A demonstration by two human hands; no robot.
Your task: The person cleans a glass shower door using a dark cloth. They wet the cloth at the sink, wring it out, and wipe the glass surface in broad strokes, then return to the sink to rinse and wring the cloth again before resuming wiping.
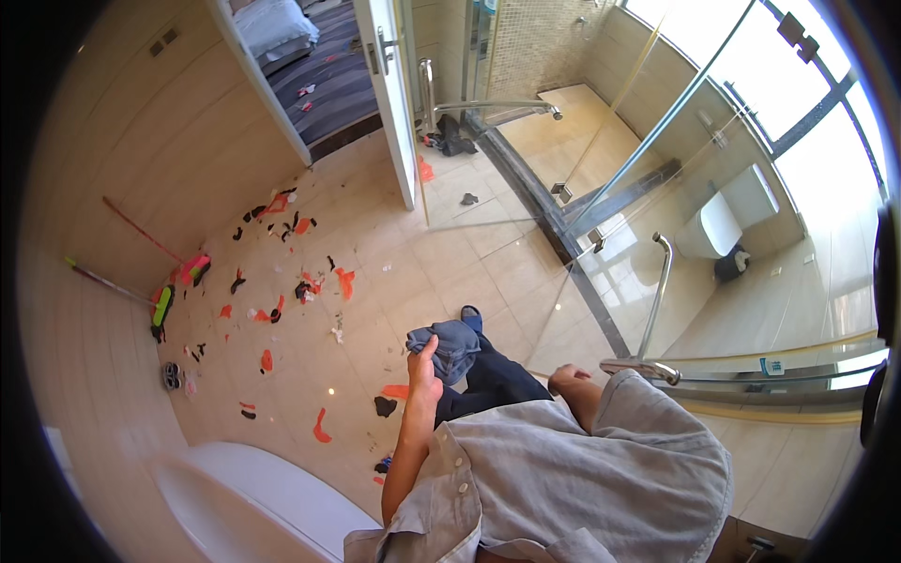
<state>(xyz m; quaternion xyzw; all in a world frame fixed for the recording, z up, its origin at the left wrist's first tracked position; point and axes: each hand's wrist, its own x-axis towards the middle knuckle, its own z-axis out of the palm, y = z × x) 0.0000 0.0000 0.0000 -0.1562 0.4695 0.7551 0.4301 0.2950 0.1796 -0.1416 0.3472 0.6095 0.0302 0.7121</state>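
A crumpled grey-blue cloth (pixel 449 351) hangs from my left hand (pixel 427 375), which is closed on its near edge with the thumb lying on top. The cloth is in front of my dark trousers, above the tiled floor. My right hand (pixel 569 377) hangs low by my right hip, its fingers curled in and nothing visible in them. A blue slipper (pixel 472 319) is on my foot just past the cloth. Scraps lie about on the floor, among them a red-orange piece (pixel 345 282), a curved red strip (pixel 322 427) and a black piece (pixel 385 406).
A green-headed broom (pixel 163 308) and a pink-headed one (pixel 195 269) lean on the left wall, near shoes (pixel 171 375). A white bathtub (pixel 272 483) stands at lower left. Ahead is an open door (pixel 385 84); glass panels with a metal handle (pixel 657 300) and a toilet (pixel 718 225) are right.
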